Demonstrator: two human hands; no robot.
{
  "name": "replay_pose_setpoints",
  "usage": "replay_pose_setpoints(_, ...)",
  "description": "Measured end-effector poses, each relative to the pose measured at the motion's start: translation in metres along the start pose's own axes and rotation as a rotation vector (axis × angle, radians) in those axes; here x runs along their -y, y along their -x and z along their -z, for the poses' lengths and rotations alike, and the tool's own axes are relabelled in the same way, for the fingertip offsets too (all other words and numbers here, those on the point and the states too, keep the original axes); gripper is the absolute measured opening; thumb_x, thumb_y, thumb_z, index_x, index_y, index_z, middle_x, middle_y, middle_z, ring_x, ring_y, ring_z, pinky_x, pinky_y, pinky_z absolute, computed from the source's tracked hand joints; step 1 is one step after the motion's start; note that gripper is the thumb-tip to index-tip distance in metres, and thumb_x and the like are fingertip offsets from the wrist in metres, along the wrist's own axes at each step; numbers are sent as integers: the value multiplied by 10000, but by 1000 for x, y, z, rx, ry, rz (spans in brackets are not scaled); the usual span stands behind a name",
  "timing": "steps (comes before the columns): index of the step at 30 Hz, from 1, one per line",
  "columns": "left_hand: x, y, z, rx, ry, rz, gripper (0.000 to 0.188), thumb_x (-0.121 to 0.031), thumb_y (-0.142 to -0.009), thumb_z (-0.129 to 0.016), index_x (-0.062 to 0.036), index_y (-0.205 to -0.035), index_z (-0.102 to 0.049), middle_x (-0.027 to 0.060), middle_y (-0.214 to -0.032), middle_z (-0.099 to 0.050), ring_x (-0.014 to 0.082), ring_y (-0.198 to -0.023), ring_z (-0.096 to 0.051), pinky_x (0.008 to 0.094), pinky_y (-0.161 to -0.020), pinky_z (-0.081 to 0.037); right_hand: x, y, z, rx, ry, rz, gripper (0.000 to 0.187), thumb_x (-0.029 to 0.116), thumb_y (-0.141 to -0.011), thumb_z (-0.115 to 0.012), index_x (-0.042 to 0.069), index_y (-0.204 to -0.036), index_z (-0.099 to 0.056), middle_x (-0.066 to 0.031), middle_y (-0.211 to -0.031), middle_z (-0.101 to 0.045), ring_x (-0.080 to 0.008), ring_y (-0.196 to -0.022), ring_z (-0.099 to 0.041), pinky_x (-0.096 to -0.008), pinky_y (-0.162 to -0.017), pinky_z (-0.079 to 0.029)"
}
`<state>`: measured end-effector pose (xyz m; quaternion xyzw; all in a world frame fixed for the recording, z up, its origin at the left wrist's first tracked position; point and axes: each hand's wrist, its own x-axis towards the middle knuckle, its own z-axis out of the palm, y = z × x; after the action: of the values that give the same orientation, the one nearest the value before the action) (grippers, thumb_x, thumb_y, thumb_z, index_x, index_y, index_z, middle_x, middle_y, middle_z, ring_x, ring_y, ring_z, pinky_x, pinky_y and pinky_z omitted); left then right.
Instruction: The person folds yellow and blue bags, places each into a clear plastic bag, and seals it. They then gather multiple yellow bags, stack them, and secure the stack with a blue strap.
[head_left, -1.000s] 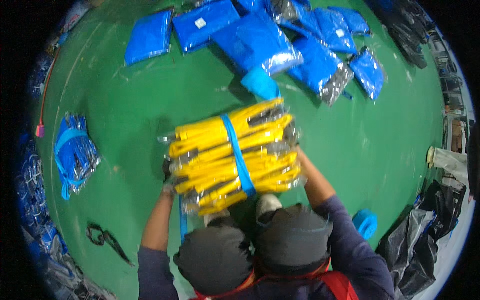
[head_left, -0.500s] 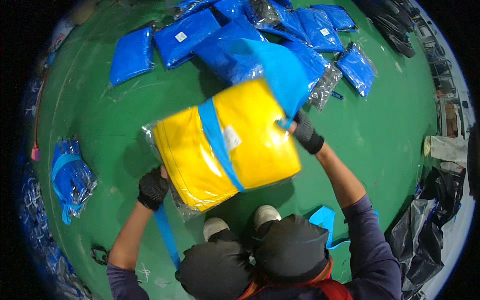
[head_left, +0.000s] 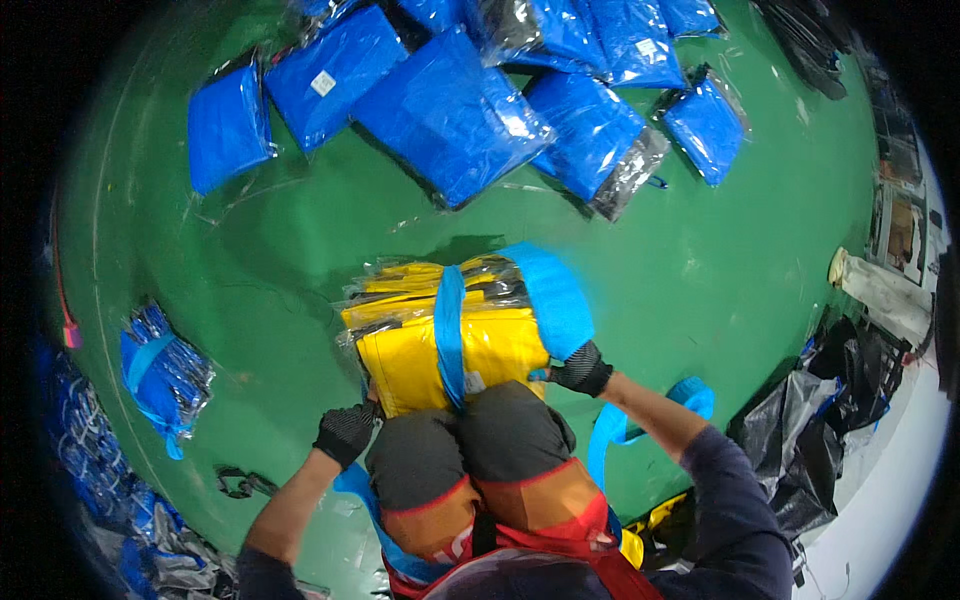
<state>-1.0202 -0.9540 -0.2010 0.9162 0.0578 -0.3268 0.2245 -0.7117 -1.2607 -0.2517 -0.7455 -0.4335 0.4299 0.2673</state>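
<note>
A bundle of yellow folded packages (head_left: 400,362) in clear plastic stands upright on the floor against my knees, dark edges showing between its layers. Around its middle runs a blue strap (head_left: 450,330), and a broad blue loop of it curves over the right side. My right hand (head_left: 583,370), in a black dotted glove, is closed on the strap beside the bundle's right edge. Gloved alike, my left hand (head_left: 347,432) is closed at the bundle's lower left corner; its fingertips are partly hidden. A strap length trails below it across my lap.
Several blue packages in clear plastic (head_left: 450,120) lie across the far floor. A smaller strapped blue bundle (head_left: 165,375) is at left. Loose blue strap (head_left: 690,397) curls right of my knees. Black plastic sheeting (head_left: 800,430) lies along the right side.
The yellow bundle has come down from the air, turned upright and now rests against my knees. Both hands moved down with it. I have gone from standing to crouching.
</note>
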Motion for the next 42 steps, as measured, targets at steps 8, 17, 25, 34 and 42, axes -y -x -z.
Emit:
replay_pose_setpoints(8,48,0,-82,347,516,276,360,-254,-852,-511,-58,-1153,-524,183,-845,-649,372,-788,-625,450,-679,-503,-18,-9,-16,62,135,-292,565,515,-758,-655,142,-1173,-567,-141,-1037,-634,-360,-888,-614,-455,-758,-501)
replay_pose_setpoints(17,70,10,-58,381,806,757,341,-356,-902,-483,-60,-1041,-579,111,-876,-618,297,-792,-609,422,-724,-495,30,-29,1,-410,-444,-582,350,393,-872,-563,51,-854,-634,-153,-721,-617,-292,-686,-600,-409,-610,-461)
replay_pose_setpoints(25,68,39,-29,68,2076,1096,361,-364,-934,-473,-90,-1145,-577,64,-1046,-606,212,-932,-565,342,-856,-454,44,-51,-7,-571,-677,-836,241,273,-894,-556,55,-797,-519,-60,-701,-528,-181,-625,-489,-328,-556,-379)
replay_pose_setpoints(34,10,34,45,528,406,756,401,-214,-835,-488,-77,-1208,-538,221,-1073,-603,385,-955,-602,420,-801,-489,145,15,21,-183,63,-786,159,197,-901,-526,51,-848,-558,-107,-692,-536,-235,-632,-522,-381,-564,-398)
replay_pose_setpoints(42,-5,-113,134,332,467,110,525,-340,-782,-629,-59,-1215,-533,214,-1095,-596,330,-929,-610,384,-810,-489,169,-174,37,-42,-18,-216,232,287,-827,-560,64,-881,-598,-177,-857,-599,-366,-811,-576,-478,-735,-439)
